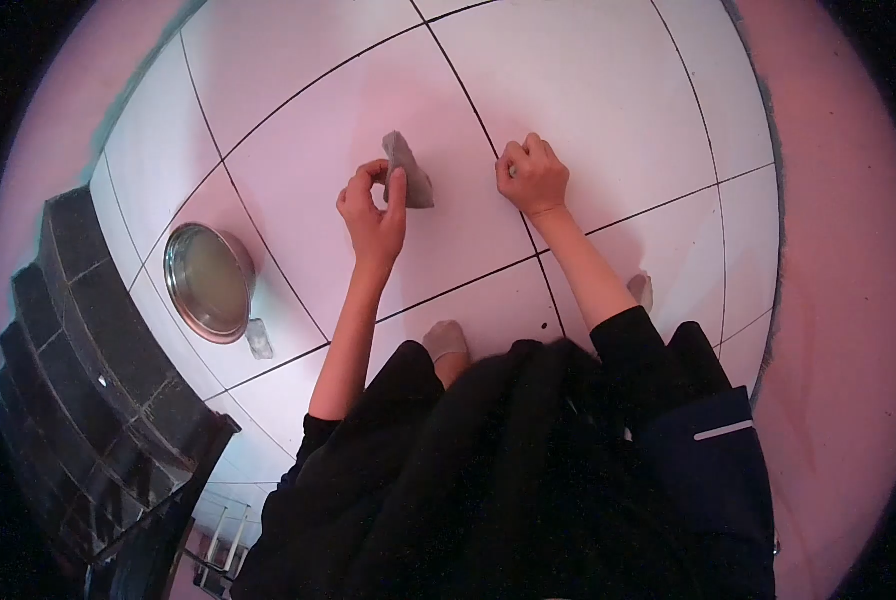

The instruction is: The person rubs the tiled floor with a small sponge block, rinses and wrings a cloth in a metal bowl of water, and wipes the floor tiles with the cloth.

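Floor (608,90), pale tile w/ dark grout lines, takes up most of view; pink surface (838,300) along R side, prob. wall. Dark-tiled steps (78,330) fill L edge. Wearer in dark clothes (528,470), low over floor; L foot (448,342) and R foot (642,290) showing, well apart. Metal bowl (241,262) on floor to L, betw. steps and L arm, w/ cloudy liquid (206,285) in it; well apart from both hands, L one nearer. L hand (376,215) out ahead of body, gripping a grey piece (412,180) betw. thumb and fingers; soft or stiff, can't tell. R hand (540,182) curled into loose fist, thumb side up; anything inside, can't tell. Key relation: grey piece sits just R of L fingers, on the side facing R hand, so betw. the two; long axis runs roughly away from body, far end leaning L, near end R. L hand has it; R hand apart across a strip of tile. Lower edge close over floor, contact unclear. Room: tile spans gap betw. hands and runs on fwd past both, also out R to pink surface; L side tighter, bowl then step edges. Smallest: little greyish scrap (259,338) by bowl's near side, touching or just beside, unclear.
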A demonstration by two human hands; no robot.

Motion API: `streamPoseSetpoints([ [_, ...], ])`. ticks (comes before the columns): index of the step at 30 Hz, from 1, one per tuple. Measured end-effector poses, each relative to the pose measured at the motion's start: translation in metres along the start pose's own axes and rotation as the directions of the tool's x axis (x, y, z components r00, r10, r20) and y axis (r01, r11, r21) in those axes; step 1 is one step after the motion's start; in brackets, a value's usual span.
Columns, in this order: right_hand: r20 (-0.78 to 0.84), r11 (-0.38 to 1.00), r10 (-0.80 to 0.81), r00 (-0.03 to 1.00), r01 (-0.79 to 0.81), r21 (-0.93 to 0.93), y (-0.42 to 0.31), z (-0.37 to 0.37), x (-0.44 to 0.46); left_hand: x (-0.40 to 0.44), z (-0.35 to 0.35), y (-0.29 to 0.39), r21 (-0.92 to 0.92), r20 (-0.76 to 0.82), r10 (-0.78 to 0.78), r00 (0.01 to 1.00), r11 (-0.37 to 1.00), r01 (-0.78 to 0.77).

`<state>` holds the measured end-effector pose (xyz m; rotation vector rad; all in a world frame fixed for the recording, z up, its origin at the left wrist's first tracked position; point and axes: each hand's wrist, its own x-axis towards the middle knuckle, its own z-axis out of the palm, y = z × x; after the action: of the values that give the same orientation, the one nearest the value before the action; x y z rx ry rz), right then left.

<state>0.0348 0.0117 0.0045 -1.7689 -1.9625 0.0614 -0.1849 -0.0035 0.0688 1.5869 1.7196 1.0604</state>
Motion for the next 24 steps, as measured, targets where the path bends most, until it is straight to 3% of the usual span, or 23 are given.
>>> streamPoseSetpoints([
  [6, -0.108, 0.997, 0.073, 0.991, -0.073, -0.002, -0.005, 0.001, -0.008, 0.013, 0.006, 0.007, 0.051, -0.037, 0.046, 0.998, 0.998, -0.044],
  [8, -0.155, 0.996, 0.083, 0.984, -0.086, -0.012, -0.004, 0.000, -0.011, 0.014, 0.007, 0.018, 0.154, 0.074, -0.115, 0.991, 0.983, 0.102],
  [9, -0.140, 0.997, 0.077, 0.987, -0.078, -0.002, -0.004, -0.003, -0.013, 0.012, 0.008, 0.020, 0.152, 0.078, -0.101, 0.992, 0.984, 0.088],
  [11, -0.138, 0.996, 0.084, 0.987, -0.084, 0.002, -0.003, -0.008, -0.017, 0.007, 0.010, 0.024, 0.293, -0.081, 0.110, 0.991, 0.953, -0.082],
  [12, -0.107, 0.996, 0.094, 0.990, -0.093, 0.010, -0.003, -0.010, -0.018, 0.004, 0.006, 0.033, 0.289, -0.069, 0.124, 0.990, 0.952, -0.099],
  [13, -0.077, 0.995, 0.103, 0.992, -0.102, 0.017, -0.003, -0.013, -0.018, 0.001, -0.005, 0.048, 0.063, 0.070, -0.016, 0.997, 0.998, 0.012],
  [14, -0.092, 0.993, 0.115, 0.989, -0.114, 0.013, -0.002, -0.015, -0.018, -0.002, -0.018, 0.064, -0.141, 0.238, -0.121, 0.964, 0.977, 0.157],
  [15, -0.060, 0.993, 0.122, 0.991, -0.121, 0.017, -0.001, -0.016, -0.020, -0.001, -0.039, 0.085, -0.097, 0.527, -0.165, 0.833, 0.963, 0.252],
  [16, -0.029, 0.992, 0.127, 0.991, -0.126, 0.023, -0.001, -0.016, -0.021, 0.002, -0.063, 0.110, -0.020, 0.760, -0.197, 0.620, 0.945, 0.326],
  [18, -0.041, 0.992, 0.126, 0.991, -0.125, 0.027, 0.001, -0.015, -0.023, 0.005, -0.098, 0.160, 0.193, 0.873, -0.354, 0.335, 0.882, 0.430],
  [21, -0.047, 0.992, 0.124, 0.991, -0.122, 0.043, 0.002, -0.017, -0.025, 0.006, -0.144, 0.217, 0.274, 0.922, -0.294, 0.254, 0.955, 0.113],
  [24, -0.026, 0.992, 0.115, 0.993, -0.114, 0.058, 0.002, -0.019, -0.024, -0.017, -0.148, 0.267, 0.184, 0.966, -0.149, 0.210, 0.970, -0.157],
])
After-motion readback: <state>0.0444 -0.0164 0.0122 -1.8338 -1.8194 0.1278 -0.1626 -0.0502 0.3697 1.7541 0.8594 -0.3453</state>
